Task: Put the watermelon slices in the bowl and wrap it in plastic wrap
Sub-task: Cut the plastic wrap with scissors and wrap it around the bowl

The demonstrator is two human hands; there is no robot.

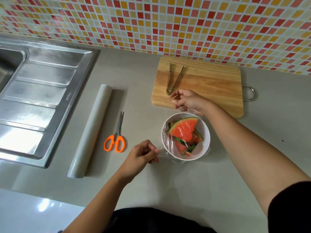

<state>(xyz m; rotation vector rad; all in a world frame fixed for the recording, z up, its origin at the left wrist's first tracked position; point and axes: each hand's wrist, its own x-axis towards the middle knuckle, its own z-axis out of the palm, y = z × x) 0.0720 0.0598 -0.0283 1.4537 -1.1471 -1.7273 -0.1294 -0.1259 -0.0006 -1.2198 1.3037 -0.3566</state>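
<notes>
A white bowl [205,133] stands on the grey counter and holds several watermelon slices [184,130], red flesh up with green rind. A clear sheet of plastic wrap [165,154] lies stretched over the bowl. My left hand [143,153] pinches the wrap's near-left edge just beside the bowl's rim. My right hand [189,100] pinches the far edge of the wrap above the bowl, over the front edge of the cutting board.
A wooden cutting board [210,83] with metal tongs [174,78] lies behind the bowl. Orange-handled scissors [116,138] and a roll of plastic wrap [91,130] lie to the left. A steel sink drainer [38,91] fills the far left.
</notes>
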